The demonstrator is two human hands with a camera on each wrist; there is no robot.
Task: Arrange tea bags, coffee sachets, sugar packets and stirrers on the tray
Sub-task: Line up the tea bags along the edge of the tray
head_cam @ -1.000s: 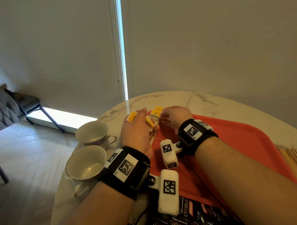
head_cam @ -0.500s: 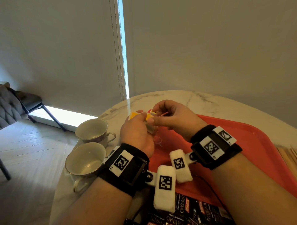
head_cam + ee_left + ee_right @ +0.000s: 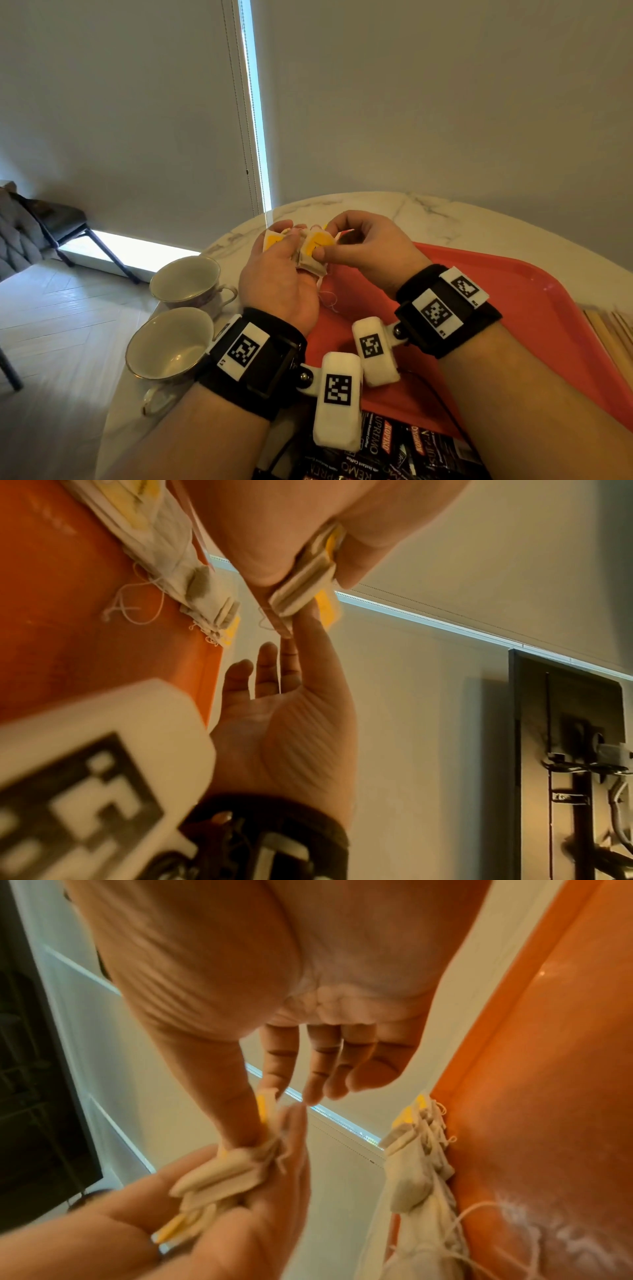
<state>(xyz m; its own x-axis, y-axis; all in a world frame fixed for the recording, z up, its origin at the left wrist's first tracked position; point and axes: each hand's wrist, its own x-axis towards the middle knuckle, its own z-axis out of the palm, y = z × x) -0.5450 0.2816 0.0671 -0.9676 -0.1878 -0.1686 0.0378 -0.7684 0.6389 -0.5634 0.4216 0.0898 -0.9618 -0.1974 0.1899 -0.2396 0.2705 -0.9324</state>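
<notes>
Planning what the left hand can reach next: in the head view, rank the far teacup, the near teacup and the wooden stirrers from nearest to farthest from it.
From the left hand:
1. Far teacup, just left.
2. Near teacup, left and closer to the person.
3. Wooden stirrers, far right, beyond the tray.

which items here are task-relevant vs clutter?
In the job: yellow-tagged paper tea bags in both hands' grip; red plastic tray; black coffee sachets; pale wooden stirrers.
Lying about: two white ceramic teacups; grey chair.

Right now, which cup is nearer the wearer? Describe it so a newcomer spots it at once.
Find the red tray on the marble table. Two cups stand left of it, by the table's edge. The near cup sits beside the left wrist, closer to the camera than the far cup.
</notes>
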